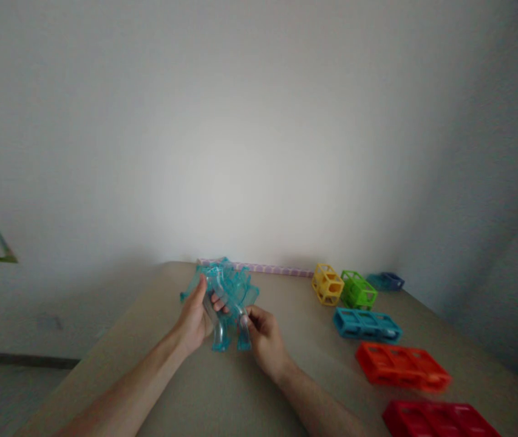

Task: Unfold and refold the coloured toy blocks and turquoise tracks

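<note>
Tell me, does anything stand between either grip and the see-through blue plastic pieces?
Nothing visible does: the left grip holds the see-through blue plastic pieces, and the right grip is already on one lower end. The yellow frame and green frame sit off to the right.

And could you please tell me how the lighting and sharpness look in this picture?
Head view: the wall is brightest mid-frame, dimming toward the corners; pale glints show on the clear teal pieces; the orange block and red block look slightly soft.
</note>
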Available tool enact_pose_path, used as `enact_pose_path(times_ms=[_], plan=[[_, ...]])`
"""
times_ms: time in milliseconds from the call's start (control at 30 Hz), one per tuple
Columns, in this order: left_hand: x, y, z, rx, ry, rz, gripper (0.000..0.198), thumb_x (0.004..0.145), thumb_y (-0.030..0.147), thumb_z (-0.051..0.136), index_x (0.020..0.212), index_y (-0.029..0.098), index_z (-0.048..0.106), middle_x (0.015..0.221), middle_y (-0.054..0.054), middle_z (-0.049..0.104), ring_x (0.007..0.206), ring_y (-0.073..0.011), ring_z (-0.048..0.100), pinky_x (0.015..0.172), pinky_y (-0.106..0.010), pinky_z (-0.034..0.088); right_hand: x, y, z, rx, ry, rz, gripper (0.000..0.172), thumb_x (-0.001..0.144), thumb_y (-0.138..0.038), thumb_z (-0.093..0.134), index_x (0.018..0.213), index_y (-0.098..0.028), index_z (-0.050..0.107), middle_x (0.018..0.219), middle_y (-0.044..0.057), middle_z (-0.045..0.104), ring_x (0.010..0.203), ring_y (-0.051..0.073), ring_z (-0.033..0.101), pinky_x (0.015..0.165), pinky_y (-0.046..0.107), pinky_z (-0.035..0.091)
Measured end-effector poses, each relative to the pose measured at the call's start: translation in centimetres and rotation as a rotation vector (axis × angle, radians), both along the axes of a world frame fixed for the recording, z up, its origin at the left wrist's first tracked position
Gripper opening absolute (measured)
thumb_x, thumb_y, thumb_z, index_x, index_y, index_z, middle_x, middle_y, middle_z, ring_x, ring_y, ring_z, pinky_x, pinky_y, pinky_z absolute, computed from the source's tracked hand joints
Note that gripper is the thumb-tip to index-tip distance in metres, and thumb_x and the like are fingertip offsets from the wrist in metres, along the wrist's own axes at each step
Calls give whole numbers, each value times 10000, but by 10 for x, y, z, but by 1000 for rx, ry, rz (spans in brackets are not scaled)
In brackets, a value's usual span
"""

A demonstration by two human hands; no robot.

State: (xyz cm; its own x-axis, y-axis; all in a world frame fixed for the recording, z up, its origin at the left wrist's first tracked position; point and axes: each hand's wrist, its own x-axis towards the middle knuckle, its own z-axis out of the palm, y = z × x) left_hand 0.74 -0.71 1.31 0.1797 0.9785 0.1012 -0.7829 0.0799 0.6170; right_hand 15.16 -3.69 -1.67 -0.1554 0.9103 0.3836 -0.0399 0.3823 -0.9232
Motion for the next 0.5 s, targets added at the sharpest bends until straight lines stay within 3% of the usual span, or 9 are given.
enact_pose_path(times_ms=[133,333,500], plan=[[-2,0,-1,-4,-46,-36,435,771,550,603,613,168,465,542,47,418,484,-84,421,545,-243,448,-2,-1,2,-4,78,-14,331,816,-445,590,651,-158,586,602,-11,500,566,111,421,541,220,347],[-5,3,-4,63,-198,-23,260,811,445,615,947,227,572,649,49,439,596,-99,479,646,-259,484,3,2,6,-14,135,-99,389,824,-487,568,642,-146,610,606,17,562,535,114,466,528,228,379],[-4,3,-6,13,-127,-25,316,782,487,627,797,178,563,649,32,474,586,-103,489,611,-255,488,-1,2,3,-107,55,-59,416,783,-531,590,614,-152,563,511,-23,475,412,83,379,406,211,295]])
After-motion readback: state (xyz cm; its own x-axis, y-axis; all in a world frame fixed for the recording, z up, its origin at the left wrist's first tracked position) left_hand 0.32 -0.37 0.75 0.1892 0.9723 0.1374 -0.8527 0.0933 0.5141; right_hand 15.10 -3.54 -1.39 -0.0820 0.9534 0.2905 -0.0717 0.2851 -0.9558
